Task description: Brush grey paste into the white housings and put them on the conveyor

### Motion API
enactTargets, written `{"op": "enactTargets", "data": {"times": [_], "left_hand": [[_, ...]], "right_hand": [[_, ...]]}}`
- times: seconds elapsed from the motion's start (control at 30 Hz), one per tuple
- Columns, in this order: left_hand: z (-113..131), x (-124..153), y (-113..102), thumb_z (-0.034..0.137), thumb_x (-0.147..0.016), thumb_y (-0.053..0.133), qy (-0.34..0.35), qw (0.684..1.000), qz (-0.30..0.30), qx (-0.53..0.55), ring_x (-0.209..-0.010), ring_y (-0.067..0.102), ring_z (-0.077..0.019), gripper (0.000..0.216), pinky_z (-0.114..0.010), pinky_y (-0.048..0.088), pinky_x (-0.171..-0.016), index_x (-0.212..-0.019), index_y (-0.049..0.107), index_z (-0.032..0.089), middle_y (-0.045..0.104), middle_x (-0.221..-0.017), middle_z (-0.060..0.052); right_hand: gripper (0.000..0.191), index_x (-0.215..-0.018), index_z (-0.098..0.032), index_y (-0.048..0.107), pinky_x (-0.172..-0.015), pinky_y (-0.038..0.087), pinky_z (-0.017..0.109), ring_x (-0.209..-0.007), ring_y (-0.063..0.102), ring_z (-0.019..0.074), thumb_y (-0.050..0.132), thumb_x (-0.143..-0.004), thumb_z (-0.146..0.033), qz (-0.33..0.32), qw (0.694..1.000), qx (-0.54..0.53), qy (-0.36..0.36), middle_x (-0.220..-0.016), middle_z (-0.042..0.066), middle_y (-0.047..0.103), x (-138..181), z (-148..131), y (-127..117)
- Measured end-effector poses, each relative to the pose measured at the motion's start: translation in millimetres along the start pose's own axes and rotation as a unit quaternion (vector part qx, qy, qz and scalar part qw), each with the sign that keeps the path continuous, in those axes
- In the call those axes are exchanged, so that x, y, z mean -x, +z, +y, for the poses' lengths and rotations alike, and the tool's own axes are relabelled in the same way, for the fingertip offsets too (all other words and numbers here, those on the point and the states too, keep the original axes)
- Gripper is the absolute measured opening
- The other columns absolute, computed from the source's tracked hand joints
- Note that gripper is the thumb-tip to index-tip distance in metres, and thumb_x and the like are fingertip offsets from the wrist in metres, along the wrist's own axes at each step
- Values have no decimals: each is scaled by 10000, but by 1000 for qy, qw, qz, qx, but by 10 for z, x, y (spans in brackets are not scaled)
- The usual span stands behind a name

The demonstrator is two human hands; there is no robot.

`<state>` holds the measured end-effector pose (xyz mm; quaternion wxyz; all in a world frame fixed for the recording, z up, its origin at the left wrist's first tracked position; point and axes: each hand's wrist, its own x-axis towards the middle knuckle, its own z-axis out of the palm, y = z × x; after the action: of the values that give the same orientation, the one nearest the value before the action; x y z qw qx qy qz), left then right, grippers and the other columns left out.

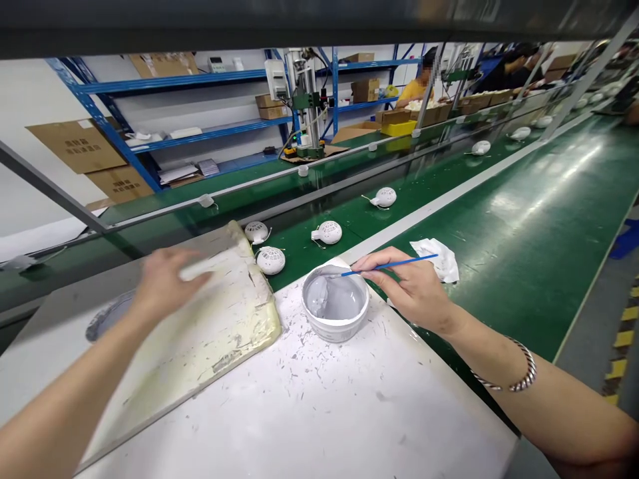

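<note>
My right hand pinches a thin blue-handled brush whose tip reaches over a white bowl of grey paste on the white table. My left hand is blurred by motion over a stained cream-coloured board; it seems closed on a pale stick-like object that I cannot make out. Just beyond the board, at the edge of the green belt, lie two round white perforated parts with thin wires.
More white round parts lie along the green conveyor belt. A crumpled white cloth lies by my right hand. Blue shelving with cardboard boxes stands behind. A person in yellow works far along the line.
</note>
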<state>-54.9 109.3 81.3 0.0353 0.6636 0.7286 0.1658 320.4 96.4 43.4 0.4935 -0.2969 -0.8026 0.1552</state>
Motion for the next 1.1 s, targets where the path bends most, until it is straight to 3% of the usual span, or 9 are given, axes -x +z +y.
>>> {"op": "enactTargets", "data": {"times": [0.13, 0.23, 0.43, 0.53, 0.63, 0.8, 0.9, 1.0, 1.1], "left_hand": [[633, -223, 466, 330, -771, 644, 113, 987, -88, -66, -1250, 366, -343, 485, -499, 347, -1008, -1250, 582, 291, 458, -1304, -100], [873, -354, 727, 236, -723, 709, 119, 980, -119, -107, -1239, 385, -355, 524, -545, 358, -984, -1233, 590, 259, 474, -1303, -106], [896, -482, 937, 271, -848, 624, 79, 989, -97, -74, -1255, 412, -315, 344, -578, 332, -1027, -1177, 583, 178, 478, -1344, -101], [829, -497, 861, 235, -769, 689, 58, 996, -66, 19, -1242, 417, -339, 396, -583, 340, -1016, -1149, 591, 182, 490, -1306, -110], [727, -464, 680, 230, -663, 738, 15, 988, -4, 156, -1230, 433, -380, 557, -578, 349, -1022, -1182, 539, 198, 461, -1308, -144], [620, -144, 352, 361, -763, 609, -30, 907, 27, 419, -1189, 544, -284, 754, -447, 536, -892, -1384, 194, 257, 435, -1371, -150], [670, 186, 288, 309, -755, 642, -30, 837, 22, 545, -1166, 561, -234, 592, -392, 562, -871, -1268, 348, 295, 476, -1335, -86], [772, 489, 339, 172, -650, 780, -31, 751, 23, 660, -993, 620, -168, 555, -286, 574, -805, -1096, 474, 294, 577, -1143, -21], [864, 689, 415, 102, -601, 824, 5, 731, 17, 682, -862, 624, -107, 593, -174, 551, -727, -1059, 495, 288, 604, -1036, 8]], "right_hand": [[164, -963, -204, 649, -803, 548, 251, -893, 674, 145, 518, -916, -117, -23, 1000, -12, -7, -944, 17, 699, -7, -16, -25], [164, -947, -193, 669, -809, 552, 255, -886, 678, 148, 526, -911, -121, -34, 999, -24, 5, -942, 23, 706, -17, -30, -32], [98, -914, -206, 662, -819, 568, 253, -902, 680, 136, 579, -894, -157, -12, 982, -153, 105, -936, 12, 692, -10, -21, 10], [22, -893, -209, 627, -791, 581, 245, -875, 695, 131, 633, -873, -203, 12, 948, -267, 174, -895, 3, 709, -30, -9, 34], [97, -854, -195, 602, -705, 575, 193, -793, 707, 111, 690, -836, -233, 38, 913, -333, 232, -849, 7, 730, -64, 16, 41], [212, -805, -178, 619, -629, 547, 139, -721, 703, 85, 780, -747, -302, 91, 849, -408, 323, -820, 6, 738, -105, 87, 44], [272, -774, -171, 635, -628, 543, 136, -713, 699, 85, 837, -669, -319, 114, 805, -447, 373, -812, 8, 737, -122, 122, 66], [306, -730, -165, 638, -600, 535, 132, -669, 690, 86, 862, -622, -343, 125, 772, -470, 410, -708, 5, 720, -132, 148, 95], [328, -698, -165, 622, -580, 540, 138, -644, 687, 95, 871, -604, -357, 135, 750, -481, 433, -646, 7, 706, -128, 172, 116]]}}
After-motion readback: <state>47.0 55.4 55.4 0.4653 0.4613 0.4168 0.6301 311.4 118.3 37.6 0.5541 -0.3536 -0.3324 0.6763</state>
